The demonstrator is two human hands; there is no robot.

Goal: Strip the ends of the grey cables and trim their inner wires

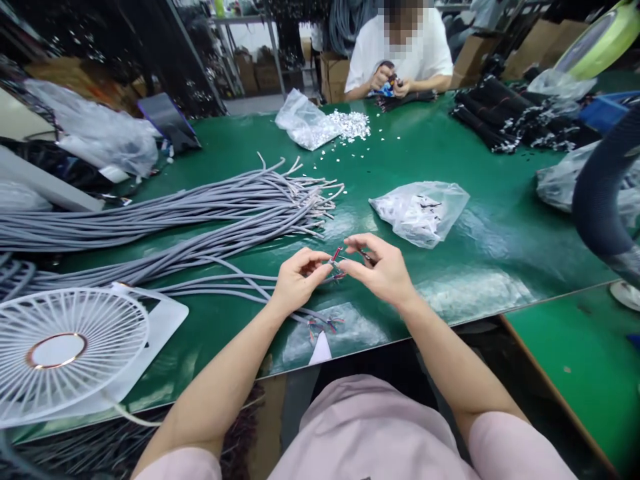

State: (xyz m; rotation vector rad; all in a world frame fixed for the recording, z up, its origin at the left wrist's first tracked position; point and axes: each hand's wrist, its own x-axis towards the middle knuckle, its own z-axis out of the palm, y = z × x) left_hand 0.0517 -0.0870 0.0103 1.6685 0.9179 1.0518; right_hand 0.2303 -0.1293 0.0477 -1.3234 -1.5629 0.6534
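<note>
My left hand [299, 277] is closed, thumb against fingers, on the stripped end of a grey cable. From that cable end [333, 265] thin coloured wires spread out, and a small red piece [337, 253] stands up among them. My right hand [377, 267] meets it from the right, its fingers curled round a thin metal tool [369, 257]; most of the tool is hidden, so its kind cannot be told. Below my hands, more cable ends with red and blue wires [325, 325] lie on the green table [395, 313].
Long bundles of grey cables [165, 207] stretch left. A white fan [75, 353] stands front left. Clear bags [423, 210] and a spilled heap of small white pieces [350, 125] lie beyond my hands. Across the table, a person [400, 53] handles dark cables. A dark hose [600, 193] arches at right.
</note>
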